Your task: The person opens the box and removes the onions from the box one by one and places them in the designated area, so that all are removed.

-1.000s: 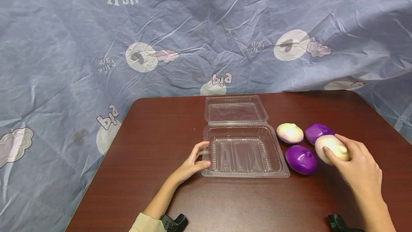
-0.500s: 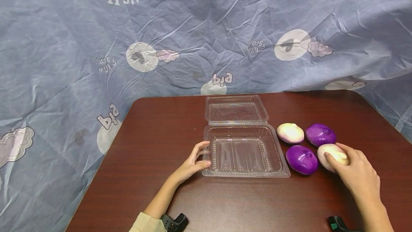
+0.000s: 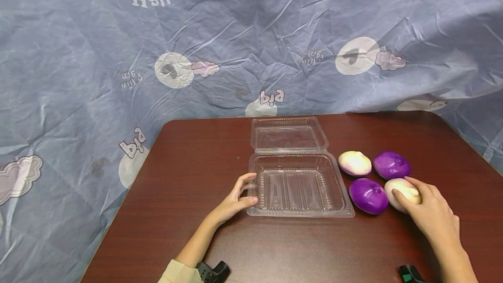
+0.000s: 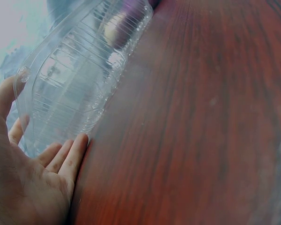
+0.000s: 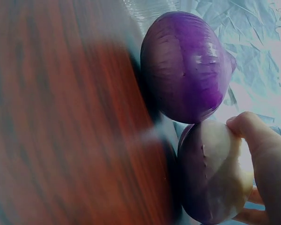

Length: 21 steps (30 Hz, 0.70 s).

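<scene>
A clear plastic clamshell box (image 3: 292,189) stands with its lid (image 3: 288,134) folded back. My left hand (image 3: 235,195) grips its left rim; in the left wrist view the thumb lies over the rim and other fingers (image 4: 72,157) touch the side wall from below. My right hand (image 3: 436,206) holds a white onion (image 3: 397,189), thumb on the near side and fingers behind it. That onion rests on the table against a purple onion (image 3: 368,195). Behind them sit another white onion (image 3: 355,163) and another purple onion (image 3: 391,165). In the right wrist view the held onion (image 5: 210,173) has a purplish underside.
The dark reddish-brown table (image 3: 188,156) carries everything. A blue-grey patterned cloth (image 3: 235,47) hangs behind it. Black camera mounts (image 3: 214,271) are worn at both wrists.
My right hand has lowered the white onion from above the table and shifted it slightly left, beside the near purple onion. My left hand has stayed on the box rim.
</scene>
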### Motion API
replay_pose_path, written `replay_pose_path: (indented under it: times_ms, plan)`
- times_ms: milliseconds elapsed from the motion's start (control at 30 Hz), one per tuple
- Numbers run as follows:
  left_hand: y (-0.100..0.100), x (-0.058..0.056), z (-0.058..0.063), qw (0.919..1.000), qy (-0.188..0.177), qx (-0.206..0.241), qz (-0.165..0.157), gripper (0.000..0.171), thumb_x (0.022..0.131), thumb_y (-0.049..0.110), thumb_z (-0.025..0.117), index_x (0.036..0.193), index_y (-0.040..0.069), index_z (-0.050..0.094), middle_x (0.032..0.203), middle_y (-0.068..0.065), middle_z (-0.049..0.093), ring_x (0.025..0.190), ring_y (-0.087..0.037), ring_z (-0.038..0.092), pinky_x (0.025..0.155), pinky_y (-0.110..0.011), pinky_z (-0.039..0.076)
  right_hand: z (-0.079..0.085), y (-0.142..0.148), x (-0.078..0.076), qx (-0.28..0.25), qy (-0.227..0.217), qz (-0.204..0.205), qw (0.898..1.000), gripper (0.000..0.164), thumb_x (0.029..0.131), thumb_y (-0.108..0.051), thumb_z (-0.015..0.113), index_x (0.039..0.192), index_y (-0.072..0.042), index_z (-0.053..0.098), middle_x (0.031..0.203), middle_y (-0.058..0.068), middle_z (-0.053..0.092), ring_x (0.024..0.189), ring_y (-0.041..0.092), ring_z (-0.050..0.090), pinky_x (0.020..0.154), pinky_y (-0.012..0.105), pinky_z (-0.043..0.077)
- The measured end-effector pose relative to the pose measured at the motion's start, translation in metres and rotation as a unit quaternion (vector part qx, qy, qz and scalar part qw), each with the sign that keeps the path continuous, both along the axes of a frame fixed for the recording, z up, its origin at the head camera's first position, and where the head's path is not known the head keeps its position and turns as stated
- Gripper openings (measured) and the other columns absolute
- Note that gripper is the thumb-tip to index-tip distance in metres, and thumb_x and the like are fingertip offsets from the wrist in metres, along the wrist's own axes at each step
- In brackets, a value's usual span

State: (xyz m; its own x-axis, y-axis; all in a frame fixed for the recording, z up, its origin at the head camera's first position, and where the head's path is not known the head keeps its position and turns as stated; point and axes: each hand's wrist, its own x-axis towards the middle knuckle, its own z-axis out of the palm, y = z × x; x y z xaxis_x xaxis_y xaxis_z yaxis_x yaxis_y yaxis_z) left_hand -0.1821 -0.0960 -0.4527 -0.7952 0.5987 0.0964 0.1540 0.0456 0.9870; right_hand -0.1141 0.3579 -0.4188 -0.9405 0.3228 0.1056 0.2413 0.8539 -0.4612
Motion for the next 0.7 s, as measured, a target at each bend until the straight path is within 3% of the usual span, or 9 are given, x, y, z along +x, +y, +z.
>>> replay_pose_path:
  times_ms: [233, 700]
  plan:
    - [-0.0006, -0.0017, -0.0006, 1.0, 0.004, -0.007, -0.001, 0.065, 0.088, 0.019, 0.056, 0.141, 0.015, 0.017, 0.148, -0.011, 0.015, 0.131, -0.032, 0.026, 0.099, -0.041, 0.038, -0.0031, -0.0016, -0.0015, 0.006, 0.017, 0.019, 1.0, 0.067, 0.086, -0.051, 0.051, 0.141, -0.018, 0.032, 0.136, 0.025, 0.033, 0.114, 0.049, 0.036, 0.058, 0.062, 0.031]
    - [-0.0001, -0.0003, -0.0005, 1.0, 0.0, -0.004, -0.001, 0.067, 0.088, 0.024, 0.056, 0.141, 0.014, 0.016, 0.148, -0.009, 0.014, 0.131, -0.031, 0.026, 0.099, -0.042, 0.037, -0.0009, -0.0045, -0.0016, 0.009, 0.042, 0.015, 0.999, 0.064, 0.086, -0.048, 0.052, 0.138, -0.015, 0.036, 0.137, 0.025, 0.033, 0.118, 0.049, 0.032, 0.065, 0.068, 0.029]
